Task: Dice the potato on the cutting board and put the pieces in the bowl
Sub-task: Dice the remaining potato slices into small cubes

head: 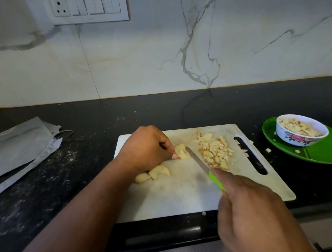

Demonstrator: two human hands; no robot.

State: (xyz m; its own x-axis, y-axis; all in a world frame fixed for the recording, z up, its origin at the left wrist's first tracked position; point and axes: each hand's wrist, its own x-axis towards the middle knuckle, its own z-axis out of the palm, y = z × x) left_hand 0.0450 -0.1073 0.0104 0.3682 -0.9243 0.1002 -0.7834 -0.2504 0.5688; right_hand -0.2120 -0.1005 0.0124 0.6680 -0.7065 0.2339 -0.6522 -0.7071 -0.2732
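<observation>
White plastic cutting board [178, 194] lies on a black speckled countertop [81, 172], seen from the head camera, its slotted handle [251, 155] turned toward the right. Behind the counter rises a marble-patterned wall [175, 51] with grey veins; a white switch panel with a socket [87, 7] is fixed at upper left. Grey foil pouches [18, 149] lie on the counter at far left, well apart from the board.

Left hand [145, 147]: fingers curled down over a partly cut potato piece [181, 151] near the board's middle, pinning it against the board. Two larger potato wedges [153, 173] lie just beside the wrist, nearer the viewer.

Right hand [253, 214]: closed round the green handle of a knife [201, 164], index finger extended along the top of the handle. The blade angles up and left, its tip touching the held piece.

Diced potato [216, 151] forms a loose heap to the right of the blade, between it and the handle slot; a few stray cubes lie by the slot and on the counter beyond the board's edge.

White floral bowl [302, 130], already holding diced potato, stands on a green plate [322, 153] at far right, apart from the board. One or two cubes lie on the plate itself.
</observation>
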